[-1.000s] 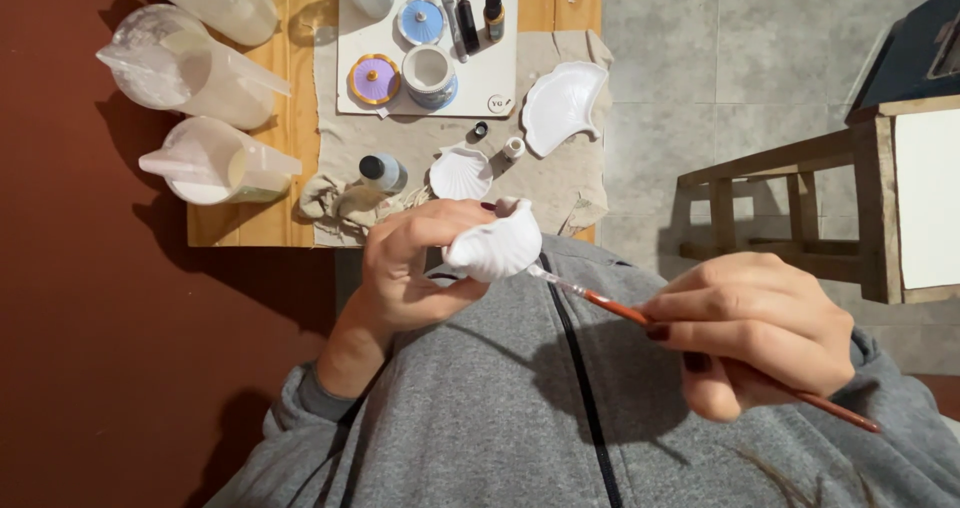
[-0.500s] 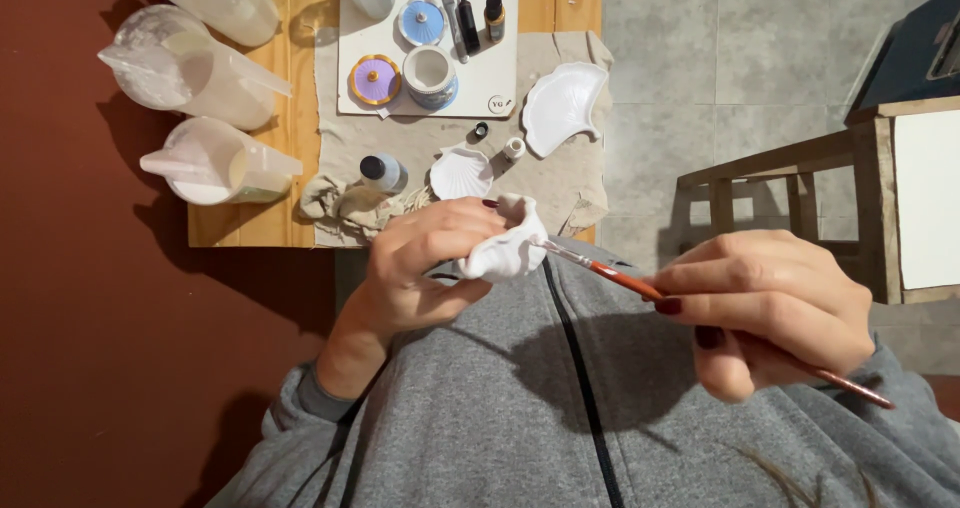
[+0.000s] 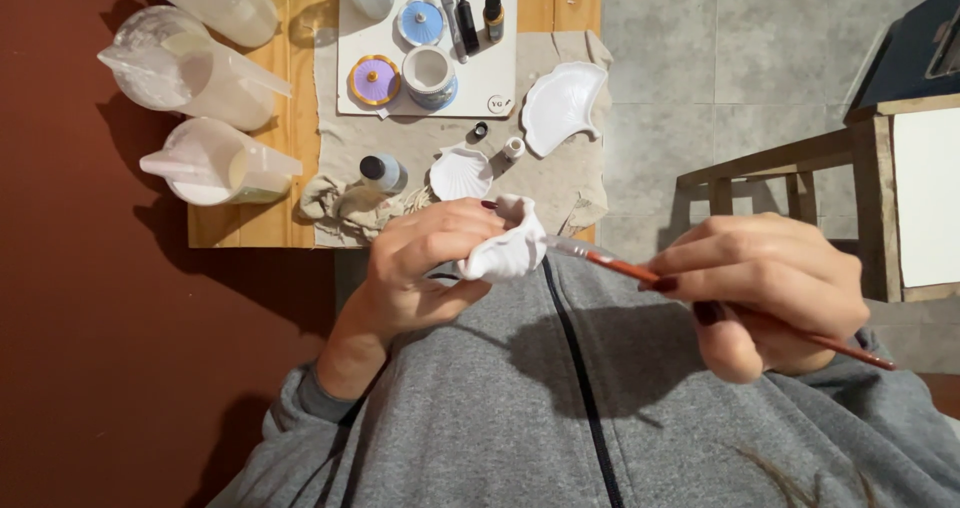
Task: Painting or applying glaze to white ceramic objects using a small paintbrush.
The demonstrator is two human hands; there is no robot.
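While your left hand [image 3: 430, 268] cups the small white shell piece [image 3: 508, 251] over your lap, keep it steady and tilted toward the brush [image 3: 700, 298]. Your right hand [image 3: 770, 293] pinches the handle from three o'clock; use light strokes. At twelve o'clock sits the table [image 3: 290, 98].
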